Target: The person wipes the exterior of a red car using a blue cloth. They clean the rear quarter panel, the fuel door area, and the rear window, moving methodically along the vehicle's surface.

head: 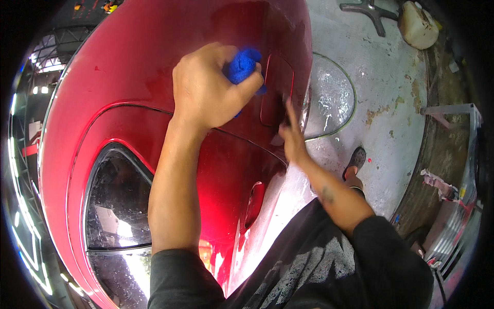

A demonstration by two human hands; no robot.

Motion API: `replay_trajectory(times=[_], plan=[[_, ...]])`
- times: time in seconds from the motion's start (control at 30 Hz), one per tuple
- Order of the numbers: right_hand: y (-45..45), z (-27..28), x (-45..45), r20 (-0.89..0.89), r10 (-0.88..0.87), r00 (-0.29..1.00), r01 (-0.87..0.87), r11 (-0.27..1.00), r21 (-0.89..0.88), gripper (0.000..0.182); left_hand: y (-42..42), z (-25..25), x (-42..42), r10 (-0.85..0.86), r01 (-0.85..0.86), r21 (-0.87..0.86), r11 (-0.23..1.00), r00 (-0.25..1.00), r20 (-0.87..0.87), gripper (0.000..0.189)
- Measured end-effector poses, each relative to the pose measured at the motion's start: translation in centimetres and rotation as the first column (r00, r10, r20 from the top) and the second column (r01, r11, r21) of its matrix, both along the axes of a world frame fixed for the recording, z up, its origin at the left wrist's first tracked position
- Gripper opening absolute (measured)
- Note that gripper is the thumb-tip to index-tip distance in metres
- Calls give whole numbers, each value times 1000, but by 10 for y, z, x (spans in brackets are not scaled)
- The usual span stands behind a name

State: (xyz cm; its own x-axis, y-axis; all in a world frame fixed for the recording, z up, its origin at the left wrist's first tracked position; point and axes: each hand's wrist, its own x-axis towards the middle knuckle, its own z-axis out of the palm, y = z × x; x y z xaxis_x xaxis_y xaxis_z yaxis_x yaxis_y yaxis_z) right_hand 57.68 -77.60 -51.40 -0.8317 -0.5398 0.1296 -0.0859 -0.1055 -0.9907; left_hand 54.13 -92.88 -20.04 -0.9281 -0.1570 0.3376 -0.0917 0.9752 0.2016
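A bunched blue cloth (244, 66) is gripped in my left hand (210, 83), which is over the rear quarter panel of a glossy red car (216, 166). My right hand (295, 141) is at the side of the same panel, its fingers pointing up beside the fuel filler flap (277, 90). The right hand is blurred, and a dark patch by its fingertips could be a held thing or a reflection. Below the hands are the rear door handle (254, 204) and the wet-spotted rear side window (119, 197).
A thin green hose (354, 96) curves over the wet, worn grey floor (386, 127). Top right, a dark stand base (374, 13) is beside a stained plastic container (418, 25). A metal frame (469, 127) stands at the right, and my clog-shod foot (355, 160) is on the floor.
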Motion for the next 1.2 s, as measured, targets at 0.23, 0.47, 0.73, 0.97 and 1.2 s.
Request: replay_trajectory(times=[0.23,0.47,0.73,0.97,1.2], plan=[[-22,-30,-91,-243,-22,970,41,997,73,87,6,3,-11,7,-8,14,1000,1000,30,35],[15,-15,12,-160,83,984,-73,995,71,90,6,6,3,-28,28,-38,999,1000,0,31],[68,74,-130,371,174,912,-143,984,-110,66,5,-4,4,-230,214,-161,964,970,-84,27],[120,138,-211,743,665,77,-190,741,-644,79,110,-65,-84,-264,264,-13,964,963,-47,40],[166,106,-387,823,568,24,-477,730,-490,58,226,-126,-184,451,-248,527,813,840,-301,75]])
